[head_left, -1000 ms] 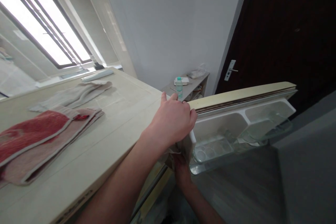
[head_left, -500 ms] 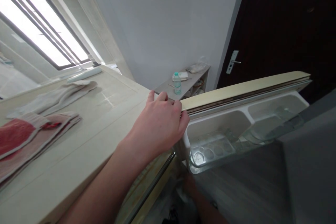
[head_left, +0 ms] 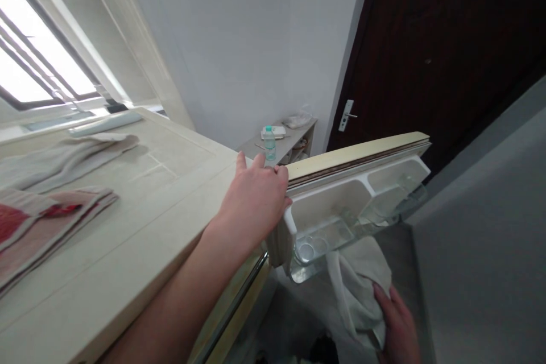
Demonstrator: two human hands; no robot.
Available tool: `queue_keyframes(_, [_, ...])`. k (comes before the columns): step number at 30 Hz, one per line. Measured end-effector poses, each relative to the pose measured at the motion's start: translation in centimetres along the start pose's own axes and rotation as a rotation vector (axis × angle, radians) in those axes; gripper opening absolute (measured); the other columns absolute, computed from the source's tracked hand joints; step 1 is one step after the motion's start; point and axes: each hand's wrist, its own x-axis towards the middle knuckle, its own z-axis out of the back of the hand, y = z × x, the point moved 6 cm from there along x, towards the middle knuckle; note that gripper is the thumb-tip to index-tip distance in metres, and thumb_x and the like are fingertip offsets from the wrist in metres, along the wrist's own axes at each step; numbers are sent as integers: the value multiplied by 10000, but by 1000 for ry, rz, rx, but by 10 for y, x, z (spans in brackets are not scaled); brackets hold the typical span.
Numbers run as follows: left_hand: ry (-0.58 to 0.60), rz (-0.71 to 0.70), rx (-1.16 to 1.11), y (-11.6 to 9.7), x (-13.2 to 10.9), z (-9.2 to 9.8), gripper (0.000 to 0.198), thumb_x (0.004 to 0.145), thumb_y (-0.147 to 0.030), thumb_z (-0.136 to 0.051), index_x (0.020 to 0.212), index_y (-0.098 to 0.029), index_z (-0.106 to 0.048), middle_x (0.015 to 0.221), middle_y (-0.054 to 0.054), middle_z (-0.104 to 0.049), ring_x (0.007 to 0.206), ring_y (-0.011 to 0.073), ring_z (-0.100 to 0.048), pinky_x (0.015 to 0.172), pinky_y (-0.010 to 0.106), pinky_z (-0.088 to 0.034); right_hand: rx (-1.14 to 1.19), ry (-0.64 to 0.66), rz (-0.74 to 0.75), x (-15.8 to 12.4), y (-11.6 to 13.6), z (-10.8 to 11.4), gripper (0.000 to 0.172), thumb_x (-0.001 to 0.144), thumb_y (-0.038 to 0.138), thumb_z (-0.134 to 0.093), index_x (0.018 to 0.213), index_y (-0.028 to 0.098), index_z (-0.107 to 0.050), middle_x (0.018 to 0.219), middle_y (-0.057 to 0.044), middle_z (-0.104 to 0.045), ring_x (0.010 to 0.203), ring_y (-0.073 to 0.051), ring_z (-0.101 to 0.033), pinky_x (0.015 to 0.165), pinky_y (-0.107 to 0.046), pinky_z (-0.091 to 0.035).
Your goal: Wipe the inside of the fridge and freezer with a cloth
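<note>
This seems a home: an open refrigerator [head_left: 170,216] with door bins [head_left: 330,202], cloths [head_left: 81,159] on top of it, a low shelf [head_left: 295,137] and dark door [head_left: 430,28] beyond it.

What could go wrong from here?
The left hand sits on the open fridge door, beside the fridge top, so its fingers might get pinched if the door swings. The bunched cloth in the right hand looks close to the clear door shelf and could snag.
</note>
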Motion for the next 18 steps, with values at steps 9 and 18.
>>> queue_keyframes(9, [-8,-46,11,-1,-2,3,281,913,-397,-696,1013,-134,-690,933,181,-745,1095,404,-631,989,641,-489,-201,439,525,25,127,-167,234,960,248,-449,882,171,-656,934,-74,-711,843,-188,-622,796,-277,-484])
queue_keyframes(18, [-2,-53,-23,-2,-2,2,322,886,-379,-750,1032,-94,-717,963,174,-753,1090,387,-636,1044,686,-456,-498,111,499,112,119,-137,187,925,242,-424,814,196,-567,801,-96,-659,782,-229,-606,715,-303,-400])
